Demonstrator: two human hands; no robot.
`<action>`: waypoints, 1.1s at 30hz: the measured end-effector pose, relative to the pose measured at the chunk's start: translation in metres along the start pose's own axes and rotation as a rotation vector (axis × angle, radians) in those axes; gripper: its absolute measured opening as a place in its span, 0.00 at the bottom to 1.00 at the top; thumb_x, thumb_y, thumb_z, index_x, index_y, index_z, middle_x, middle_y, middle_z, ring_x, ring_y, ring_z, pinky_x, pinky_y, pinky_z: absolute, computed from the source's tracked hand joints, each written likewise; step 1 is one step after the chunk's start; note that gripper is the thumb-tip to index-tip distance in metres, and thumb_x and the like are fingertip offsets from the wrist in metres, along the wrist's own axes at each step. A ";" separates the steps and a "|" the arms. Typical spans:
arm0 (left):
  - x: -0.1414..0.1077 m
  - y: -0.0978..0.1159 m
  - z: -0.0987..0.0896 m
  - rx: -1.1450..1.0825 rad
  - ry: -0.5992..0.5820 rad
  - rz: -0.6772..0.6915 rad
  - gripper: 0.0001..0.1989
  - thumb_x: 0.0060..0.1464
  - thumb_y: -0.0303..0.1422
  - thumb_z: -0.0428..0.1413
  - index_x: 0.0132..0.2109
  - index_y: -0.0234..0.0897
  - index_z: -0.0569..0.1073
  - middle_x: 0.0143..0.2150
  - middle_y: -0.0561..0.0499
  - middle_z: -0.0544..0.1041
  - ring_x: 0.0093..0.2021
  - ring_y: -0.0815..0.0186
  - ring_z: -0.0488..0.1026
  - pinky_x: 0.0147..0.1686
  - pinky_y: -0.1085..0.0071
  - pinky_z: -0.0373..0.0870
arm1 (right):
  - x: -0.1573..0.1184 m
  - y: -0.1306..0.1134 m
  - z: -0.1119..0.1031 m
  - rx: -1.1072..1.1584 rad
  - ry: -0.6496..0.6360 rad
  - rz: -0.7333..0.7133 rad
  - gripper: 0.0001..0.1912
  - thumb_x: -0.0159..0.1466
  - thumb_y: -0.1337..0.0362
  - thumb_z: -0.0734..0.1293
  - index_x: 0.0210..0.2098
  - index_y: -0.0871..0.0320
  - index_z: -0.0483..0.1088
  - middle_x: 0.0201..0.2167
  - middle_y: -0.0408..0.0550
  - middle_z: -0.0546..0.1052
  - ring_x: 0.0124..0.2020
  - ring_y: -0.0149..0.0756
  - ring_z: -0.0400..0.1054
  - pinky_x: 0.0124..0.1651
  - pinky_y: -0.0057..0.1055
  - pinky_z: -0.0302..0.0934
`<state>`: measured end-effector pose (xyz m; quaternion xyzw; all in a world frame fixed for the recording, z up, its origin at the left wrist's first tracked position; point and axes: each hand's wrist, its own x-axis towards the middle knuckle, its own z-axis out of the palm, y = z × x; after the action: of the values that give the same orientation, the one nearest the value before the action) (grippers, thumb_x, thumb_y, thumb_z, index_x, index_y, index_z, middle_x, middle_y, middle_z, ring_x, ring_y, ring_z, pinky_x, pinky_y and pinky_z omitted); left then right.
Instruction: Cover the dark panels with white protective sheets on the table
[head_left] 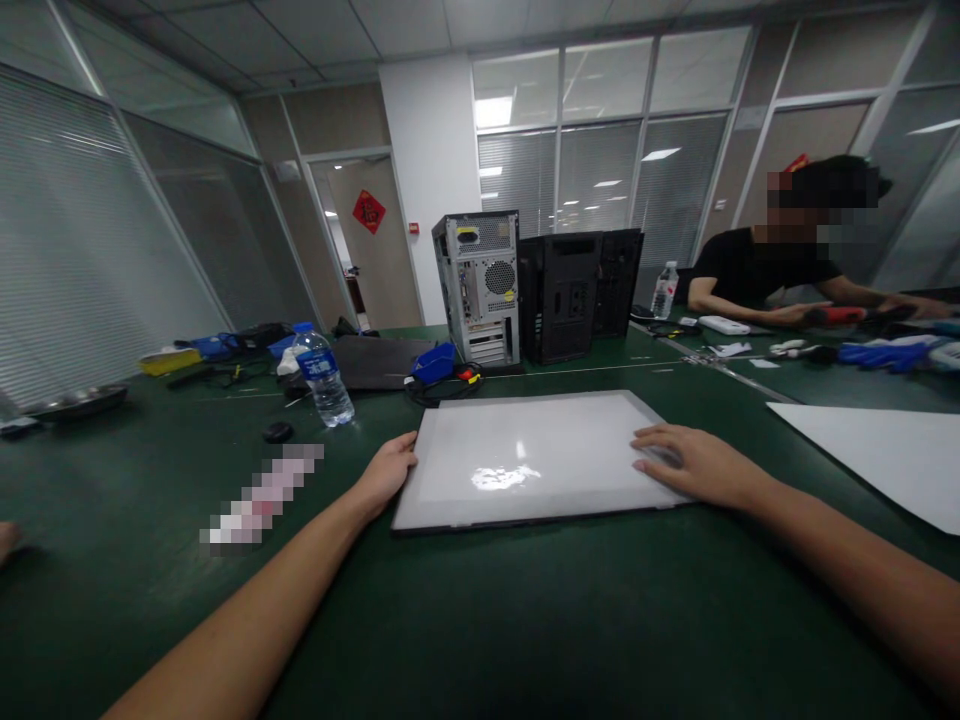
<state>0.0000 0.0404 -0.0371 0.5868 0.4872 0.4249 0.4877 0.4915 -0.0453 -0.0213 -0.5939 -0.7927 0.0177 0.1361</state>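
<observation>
A flat, glossy white panel (pixel 540 450) with a thin dark edge lies in front of me on the green tabletop. Light reflects off its surface near the middle. My left hand (pixel 390 470) is closed at the panel's left edge, its fingertips partly hidden there. On the panel's right part rests my right hand (pixel 694 465), palm down, with the thumb apart from the stretched fingers. I cannot make out the exact kind of panel.
Behind the panel stand a metal computer case (pixel 484 290) and black case parts (pixel 570 295). A water bottle (pixel 324 375) and a round black cap (pixel 278 432) are on the left. A white sheet (pixel 885 455) lies right. A co-worker (pixel 765 265) sits at the far right.
</observation>
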 end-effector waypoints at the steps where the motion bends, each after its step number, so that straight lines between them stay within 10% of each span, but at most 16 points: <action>1: -0.001 0.001 0.001 -0.002 0.004 0.001 0.31 0.40 0.19 0.51 0.54 0.36 0.76 0.53 0.48 0.80 0.51 0.60 0.78 0.54 0.66 0.70 | 0.000 -0.002 -0.001 0.005 -0.008 -0.009 0.31 0.64 0.39 0.60 0.56 0.51 0.73 0.59 0.49 0.72 0.59 0.50 0.66 0.62 0.52 0.59; 21: -0.009 0.013 0.007 -0.034 0.090 -0.075 0.22 0.49 0.21 0.54 0.52 0.36 0.77 0.49 0.46 0.82 0.47 0.60 0.80 0.49 0.66 0.75 | -0.002 -0.011 -0.016 0.049 -0.057 -0.109 0.25 0.65 0.42 0.60 0.48 0.48 0.78 0.54 0.43 0.76 0.58 0.47 0.67 0.64 0.49 0.58; 33: -0.004 0.005 0.003 -0.060 0.008 -0.032 0.27 0.47 0.18 0.52 0.54 0.35 0.75 0.54 0.46 0.80 0.53 0.60 0.78 0.55 0.65 0.71 | -0.003 -0.003 -0.003 0.020 -0.045 -0.024 0.36 0.63 0.37 0.60 0.64 0.47 0.66 0.66 0.46 0.63 0.65 0.52 0.58 0.67 0.53 0.53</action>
<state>0.0034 0.0356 -0.0325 0.5622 0.4856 0.4337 0.5100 0.4903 -0.0493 -0.0186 -0.5826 -0.8023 0.0373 0.1242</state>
